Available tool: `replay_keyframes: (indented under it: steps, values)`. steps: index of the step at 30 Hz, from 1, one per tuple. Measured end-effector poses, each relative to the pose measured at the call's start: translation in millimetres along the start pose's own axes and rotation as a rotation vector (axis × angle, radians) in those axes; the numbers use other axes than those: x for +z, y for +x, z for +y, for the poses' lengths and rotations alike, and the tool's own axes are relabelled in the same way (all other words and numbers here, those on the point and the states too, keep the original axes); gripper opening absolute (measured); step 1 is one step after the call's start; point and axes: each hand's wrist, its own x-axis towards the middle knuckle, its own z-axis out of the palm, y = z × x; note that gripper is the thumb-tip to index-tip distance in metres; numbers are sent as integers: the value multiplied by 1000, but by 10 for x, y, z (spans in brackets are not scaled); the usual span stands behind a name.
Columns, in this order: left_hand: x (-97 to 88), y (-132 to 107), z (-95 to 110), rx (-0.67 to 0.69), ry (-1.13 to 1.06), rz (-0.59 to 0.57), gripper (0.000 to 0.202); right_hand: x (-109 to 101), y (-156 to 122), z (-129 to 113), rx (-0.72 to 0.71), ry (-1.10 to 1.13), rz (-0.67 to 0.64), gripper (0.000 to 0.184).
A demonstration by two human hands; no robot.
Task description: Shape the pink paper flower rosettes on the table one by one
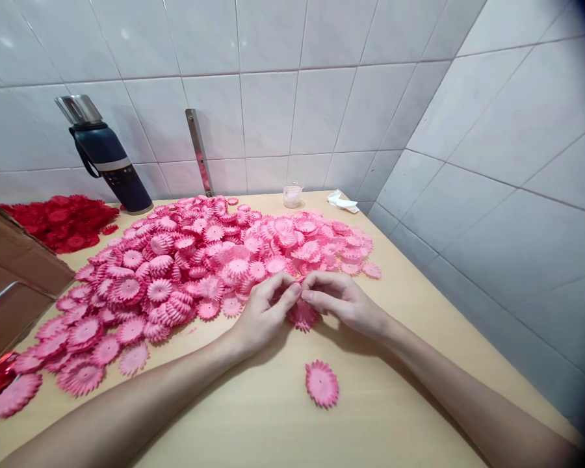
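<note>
Pinched at its upper edge, a pink flower [303,316] hangs from the closed fingertips of the left hand [264,307] and right hand [350,303], at the pink pile's [175,260] near edge. 1 loose flower [322,384] lies nearer on the table [253,416]. Beyond the pile stand 1 cup [292,196] and, farther left, 1 bottle [111,162]; a red pile [61,224] lies beside the bottle, near a box [17,279].
</note>
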Motion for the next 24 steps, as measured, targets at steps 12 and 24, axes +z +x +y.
replay_keyframes:
  steps: [12,24]
  values:
    - [2,-18,17,14,-118,-3,24,5,30,42,-1,25,66,20]
    - [10,14,4,1,21,107,22,1,38,13,-31,-41,113,19]
